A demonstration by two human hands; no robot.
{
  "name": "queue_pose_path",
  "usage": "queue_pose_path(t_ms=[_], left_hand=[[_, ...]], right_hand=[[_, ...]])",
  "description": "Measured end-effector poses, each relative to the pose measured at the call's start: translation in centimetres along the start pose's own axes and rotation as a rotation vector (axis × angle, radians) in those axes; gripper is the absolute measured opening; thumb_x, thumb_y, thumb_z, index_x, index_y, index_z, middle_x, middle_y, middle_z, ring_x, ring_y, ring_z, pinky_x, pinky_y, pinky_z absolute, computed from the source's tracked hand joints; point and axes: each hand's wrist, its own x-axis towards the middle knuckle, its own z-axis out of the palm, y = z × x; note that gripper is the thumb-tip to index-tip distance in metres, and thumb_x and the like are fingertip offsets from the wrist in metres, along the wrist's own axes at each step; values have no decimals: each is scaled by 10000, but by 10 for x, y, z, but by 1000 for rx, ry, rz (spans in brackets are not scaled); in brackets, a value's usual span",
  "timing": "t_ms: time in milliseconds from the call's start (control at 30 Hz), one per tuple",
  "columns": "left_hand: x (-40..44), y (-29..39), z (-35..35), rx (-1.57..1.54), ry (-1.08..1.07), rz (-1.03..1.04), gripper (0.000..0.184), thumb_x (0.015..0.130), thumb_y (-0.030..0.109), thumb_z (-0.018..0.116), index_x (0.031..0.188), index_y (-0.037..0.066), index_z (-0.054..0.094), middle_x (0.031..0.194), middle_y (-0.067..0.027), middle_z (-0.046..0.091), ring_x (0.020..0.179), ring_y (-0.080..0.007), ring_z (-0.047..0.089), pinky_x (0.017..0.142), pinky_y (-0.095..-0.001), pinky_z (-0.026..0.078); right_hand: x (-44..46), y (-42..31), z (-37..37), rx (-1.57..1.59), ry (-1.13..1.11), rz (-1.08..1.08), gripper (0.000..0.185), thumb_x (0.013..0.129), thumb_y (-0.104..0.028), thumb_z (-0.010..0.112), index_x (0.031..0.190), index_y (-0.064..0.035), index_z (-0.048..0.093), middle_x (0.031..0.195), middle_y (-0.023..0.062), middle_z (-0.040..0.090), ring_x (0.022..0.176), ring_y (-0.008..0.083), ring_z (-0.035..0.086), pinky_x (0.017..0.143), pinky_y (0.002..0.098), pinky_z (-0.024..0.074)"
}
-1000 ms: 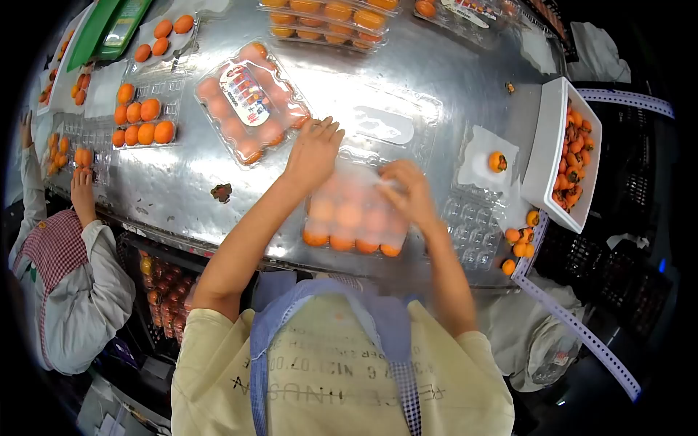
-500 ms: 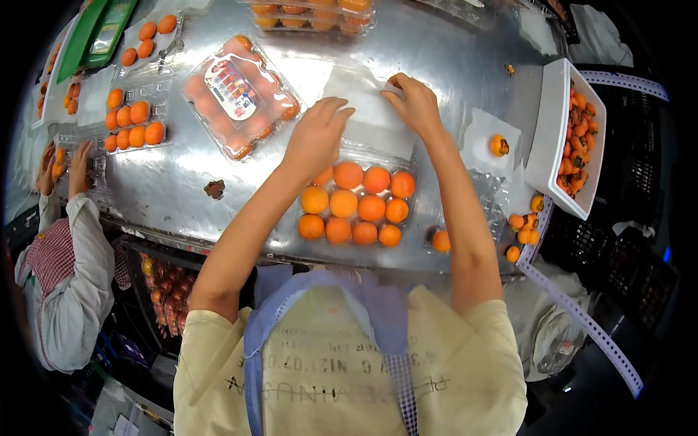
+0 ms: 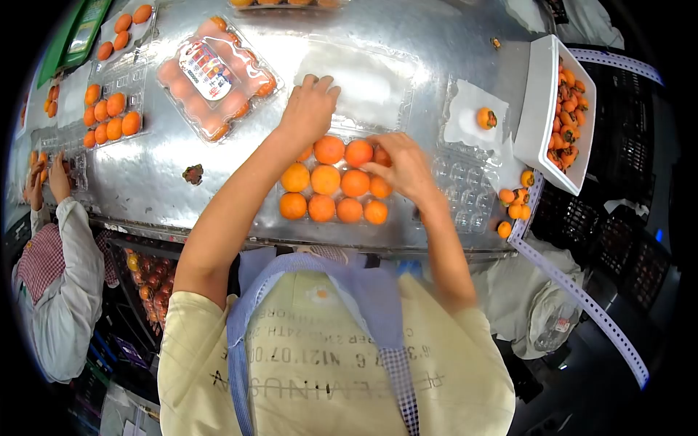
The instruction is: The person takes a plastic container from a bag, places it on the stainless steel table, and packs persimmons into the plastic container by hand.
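A clear plastic clamshell tray (image 3: 335, 221) lies unfolded in front of me, its cups filled with rows of orange persimmons (image 3: 326, 179). Its lid half, lined with a white sheet (image 3: 356, 80), extends away from me. My left hand (image 3: 309, 109) rests at the left edge of that lid, fingers apart and slightly bent. Over the tray's back right corner, my right hand (image 3: 403, 167) has thumb and fingers around a persimmon (image 3: 381, 155), which is partly hidden by the fingers. Left of the lid lies a closed, labelled pack of persimmons (image 3: 218, 80).
A white foam box (image 3: 534, 109) of persimmons stands on the right. Nearby are one persimmon (image 3: 486, 118) on white paper, an empty-cupped tray (image 3: 465, 192) and several loose persimmons (image 3: 515, 196). At far left, another person's hands (image 3: 47, 182) work by a tray.
My right hand has left the sheet's right side and come toward me onto the corner persimmon. My left hand stays by the lid's left edge. The whole view has shifted slightly.
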Motion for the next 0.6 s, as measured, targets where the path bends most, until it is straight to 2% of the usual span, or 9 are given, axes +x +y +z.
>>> queue_pose_path(t_ms=[33,267,467,567,600], left_hand=[[0,0,-1,-3,-5,-4,378,750,52,619,1126,14,599,1260,-137,526,1128,-331,482,922,-398,450],[-2,1,1,-30,16,-20,403,743,48,623,1145,30,600,1274,-130,524,1140,-327,476,924,-397,452],[-3,-2,6,-59,55,-12,412,735,40,632,1146,34,598,1276,-132,523,1147,-332,471,914,-406,451],[-2,3,5,-13,42,-30,422,733,40,636,1153,34,593,1277,-134,523,1146,-339,469,916,-411,445],[-2,3,6,-12,40,-32,425,733,39,637,1156,34,591,1279,-134,522,1144,-340,469,920,-411,442]], right_hand=[[-2,-7,3,-76,-12,-54,419,698,-262,751,1060,-90,628,999,80,624,986,268,559,856,381,422],[7,-24,9,-210,-38,-42,401,649,-223,758,997,-66,634,966,102,615,938,287,576,813,391,457],[3,-8,-10,465,47,307,386,637,-246,740,936,-22,646,862,153,621,828,313,614,758,387,508],[4,-15,-17,436,-77,343,357,657,-233,729,943,-34,650,894,159,621,822,303,620,769,374,510],[4,-15,-12,354,-84,292,359,660,-224,726,956,-38,647,909,158,618,839,305,617,775,372,507]])
